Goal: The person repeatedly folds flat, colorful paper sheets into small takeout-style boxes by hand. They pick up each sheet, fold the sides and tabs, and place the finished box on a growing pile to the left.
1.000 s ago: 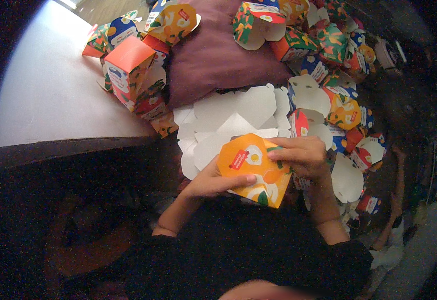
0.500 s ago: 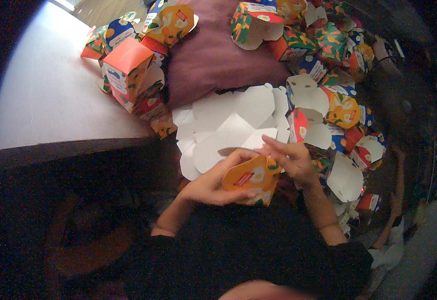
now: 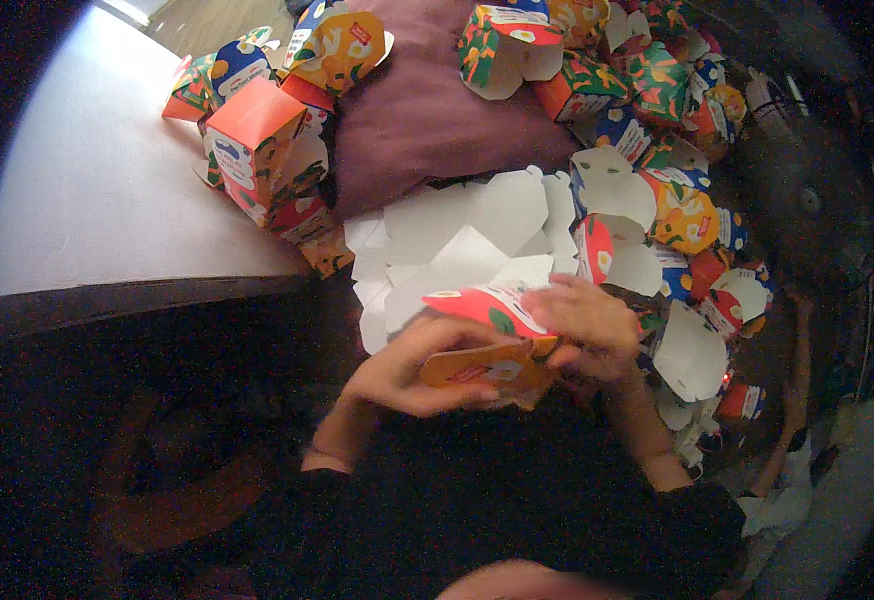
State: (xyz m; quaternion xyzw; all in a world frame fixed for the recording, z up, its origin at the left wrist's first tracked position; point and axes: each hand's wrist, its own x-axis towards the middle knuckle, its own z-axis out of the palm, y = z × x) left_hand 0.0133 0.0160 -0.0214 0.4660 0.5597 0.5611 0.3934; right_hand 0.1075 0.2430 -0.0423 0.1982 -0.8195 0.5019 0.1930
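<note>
In front of my body is a folding paper food carton, its orange printed panel facing me and a red panel with white and green print on top. Around its left side wraps my left hand, closed, with the fingers behind and the thumb along the orange panel. My right hand is curled over the right end of the carton, fingers on the red panel; it is slightly blurred. Just beyond the hands lies a stack of flat white carton blanks, partly covered by the carton and my hands.
A maroon cushion lies behind the blanks. Folded cartons, one orange-red, cluster by a white tabletop at left. Many more cartons are heaped at right. Another person's arm shows at far right.
The carton has tipped so its red panel now shows on top. My right hand has come down from raised fingers onto that panel.
</note>
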